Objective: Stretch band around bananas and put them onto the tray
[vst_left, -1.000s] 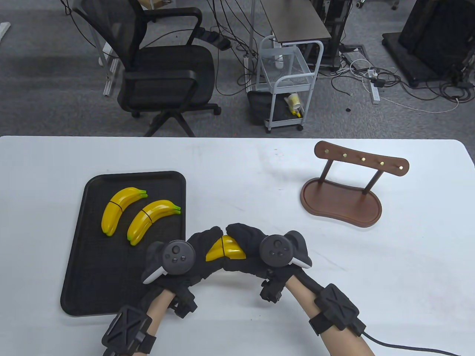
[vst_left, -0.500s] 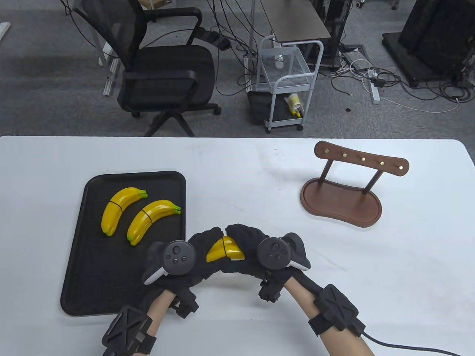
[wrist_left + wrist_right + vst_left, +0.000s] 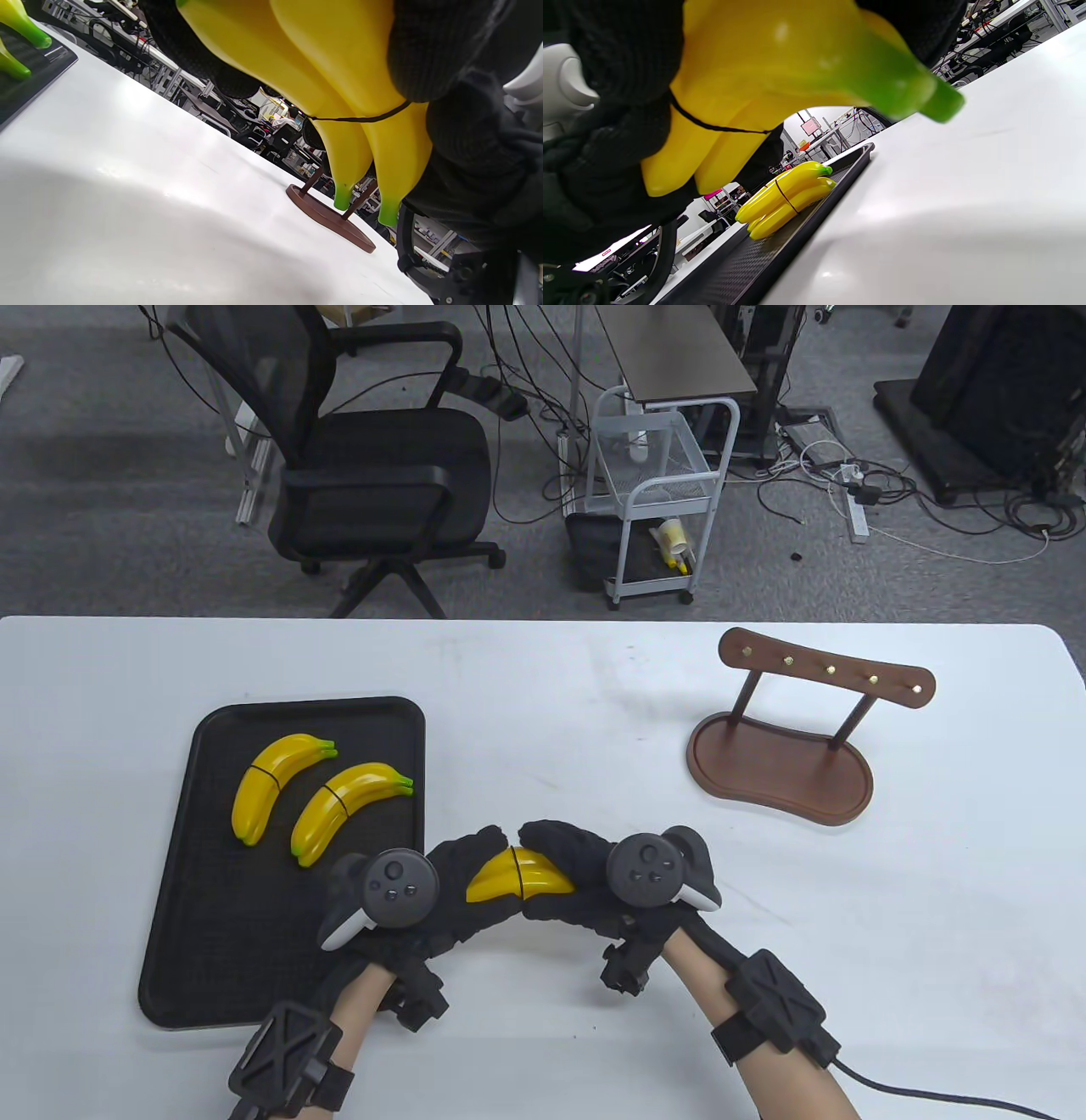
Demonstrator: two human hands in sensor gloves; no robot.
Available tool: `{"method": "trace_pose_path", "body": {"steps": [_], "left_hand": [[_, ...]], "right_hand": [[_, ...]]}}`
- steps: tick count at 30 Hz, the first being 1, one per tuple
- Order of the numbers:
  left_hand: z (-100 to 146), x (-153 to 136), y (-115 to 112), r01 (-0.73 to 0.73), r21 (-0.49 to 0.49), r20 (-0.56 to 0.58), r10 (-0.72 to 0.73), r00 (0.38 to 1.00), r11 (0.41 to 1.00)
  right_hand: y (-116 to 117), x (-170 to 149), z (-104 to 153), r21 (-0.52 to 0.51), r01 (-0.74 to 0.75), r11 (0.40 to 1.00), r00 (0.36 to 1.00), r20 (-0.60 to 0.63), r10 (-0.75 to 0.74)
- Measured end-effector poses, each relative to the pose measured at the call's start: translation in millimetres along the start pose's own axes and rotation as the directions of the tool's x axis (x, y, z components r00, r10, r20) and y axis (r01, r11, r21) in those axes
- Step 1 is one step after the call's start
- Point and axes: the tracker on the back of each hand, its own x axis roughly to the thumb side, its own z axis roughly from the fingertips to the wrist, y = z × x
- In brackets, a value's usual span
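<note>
Both gloved hands hold one yellow banana bunch (image 3: 519, 876) just above the table, right of the tray's near right side. My left hand (image 3: 462, 872) grips its left end and my right hand (image 3: 567, 861) grips its right end. A thin black band (image 3: 517, 872) circles the bunch's middle, also plain as the band (image 3: 360, 119) in the left wrist view and the band (image 3: 712, 125) in the right wrist view. The black tray (image 3: 212, 950) carries two more banded bunches: one bunch (image 3: 270, 791) and another bunch (image 3: 339, 808). Gloves hide most of the held bunch from above.
A brown wooden hanger stand (image 3: 780, 759) with brass pegs stands on the white table at the right. An office chair (image 3: 373, 466) and a small white cart (image 3: 657, 492) are on the floor beyond the far edge. A cable (image 3: 916, 1094) trails from my right wrist.
The held bunch has tipped to lie more level. My left hand has slid slightly left and my right hand slightly right. Both still grip it.
</note>
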Motion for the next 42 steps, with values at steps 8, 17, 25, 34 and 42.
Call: {"method": "trace_pose_path", "body": {"steps": [8,17,25,34,42], "left_hand": [[1,-11,5,-0.122,0.003,-0.074,0.121,0.99,0.993],[-1,-21,2,-0.331,-0.056,-0.15,0.32,0.936,0.942],[-3,-21,-1,-0.376,-0.115,-0.162,0.356,0.92,0.919],[-4,-21,-2,-0.353,-0.131,-0.164,0.331,0.929,0.927],[1,-10,9,-0.186,-0.024,-0.087,0.183,0.979,0.982]], "right_hand": [[-3,8,2,-0.079,-0.102,0.992,0.994,0.027,0.104],[-4,18,3,-0.141,-0.217,0.966,0.972,0.06,0.227],[-2,21,3,-0.17,-0.284,0.944,0.952,0.066,0.299],[-3,21,3,-0.18,-0.288,0.941,0.952,0.051,0.301],[-6,18,2,-0.173,-0.269,0.948,0.962,-0.007,0.272]]}}
